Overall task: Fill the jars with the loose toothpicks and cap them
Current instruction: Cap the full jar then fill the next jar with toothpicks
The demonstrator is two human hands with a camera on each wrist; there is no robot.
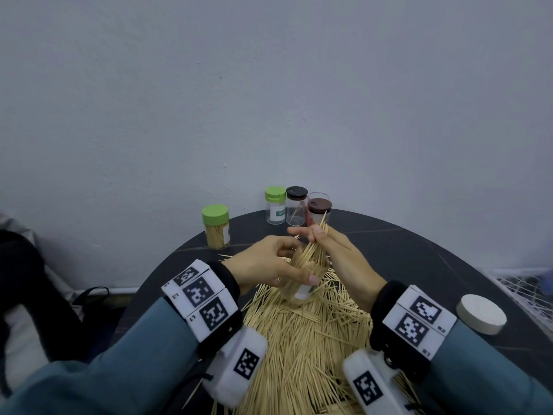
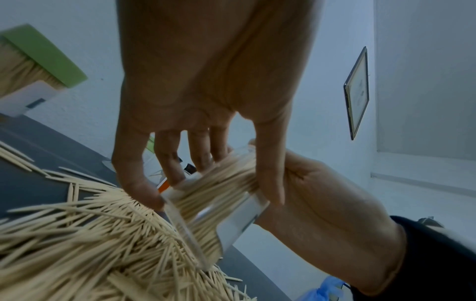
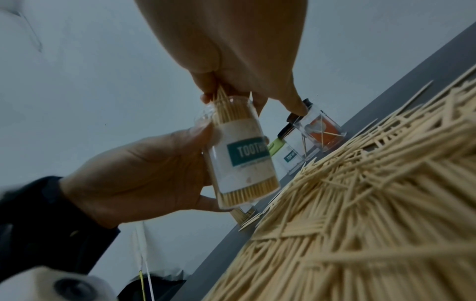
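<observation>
My left hand [image 1: 294,266] grips a clear, uncapped toothpick jar [image 1: 302,290] with a white label, tilted above the big pile of loose toothpicks [image 1: 302,348]. The jar [image 3: 239,154] is packed nearly full. My right hand [image 1: 314,233] pinches a bundle of toothpicks [image 1: 315,250] whose lower ends sit in the jar's mouth. In the left wrist view my fingers [image 2: 268,173] wrap the jar [image 2: 221,203]. A full jar with a green cap [image 1: 216,227] stands at the back left. A white cap [image 1: 481,314] lies to the right.
Three more jars stand at the round dark table's far edge: green-capped [image 1: 275,205], black-capped [image 1: 296,205] and brown-capped [image 1: 319,209], holding few or no toothpicks. A wall is right behind them. A white wire rack [image 1: 526,292] sits beyond the table's [image 1: 419,256] right edge.
</observation>
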